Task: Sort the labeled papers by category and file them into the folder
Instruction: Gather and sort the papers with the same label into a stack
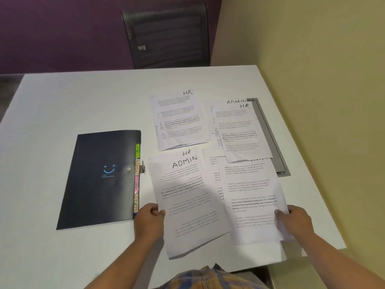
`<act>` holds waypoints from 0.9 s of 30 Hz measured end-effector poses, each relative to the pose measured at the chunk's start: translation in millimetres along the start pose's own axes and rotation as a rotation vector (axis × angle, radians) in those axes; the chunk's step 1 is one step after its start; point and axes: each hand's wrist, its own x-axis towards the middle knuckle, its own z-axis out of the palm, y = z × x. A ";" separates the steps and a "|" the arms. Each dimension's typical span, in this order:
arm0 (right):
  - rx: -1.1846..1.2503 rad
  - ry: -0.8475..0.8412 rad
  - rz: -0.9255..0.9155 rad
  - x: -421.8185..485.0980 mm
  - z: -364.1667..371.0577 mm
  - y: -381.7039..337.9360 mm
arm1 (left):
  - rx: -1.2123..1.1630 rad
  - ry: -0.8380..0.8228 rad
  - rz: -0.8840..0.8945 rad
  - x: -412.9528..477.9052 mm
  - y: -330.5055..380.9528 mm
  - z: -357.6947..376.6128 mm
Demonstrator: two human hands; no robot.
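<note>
In the head view, the dark navy plastic folder (pixel 100 180) is lying closed on the white desk (pixel 73 105), with its coloured index tabs (pixel 136 176) facing right. Just right of the folder, the left hand (pixel 151 215) is pinching the left edge of the white printed sheet marked ADMIN (pixel 187 201), so its grip is closed on that sheet. Further right of the folder, the right hand (pixel 295 221) is gripping the edge of another white printed sheet (pixel 252 201). That sheet's heading is mostly covered by the HR-marked pile (pixel 239 130). A single HR-marked sheet (pixel 179 119) is lying beyond the folder's top right corner. The step probably calls for uncovering the hidden heading before stacking, keeping ADMIN and HR piles apart, and squaring the edges so each pile slides under its matching tab.
</note>
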 end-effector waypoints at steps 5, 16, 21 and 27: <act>0.094 0.018 -0.086 -34.4 -16.4 11.4 | -0.022 -0.058 0.047 3.7 -8.9 -8.0; 0.620 -0.104 -0.052 -92.1 -36.5 16.2 | -0.166 -0.136 0.086 -2.6 -7.5 -20.2; 0.582 -0.288 -0.106 -102.3 -13.2 -32.6 | -0.281 -0.227 0.072 -1.7 5.0 -23.3; 0.567 -0.439 -0.186 -104.3 21.7 -89.9 | -0.405 -0.380 0.086 -5.7 32.7 -22.0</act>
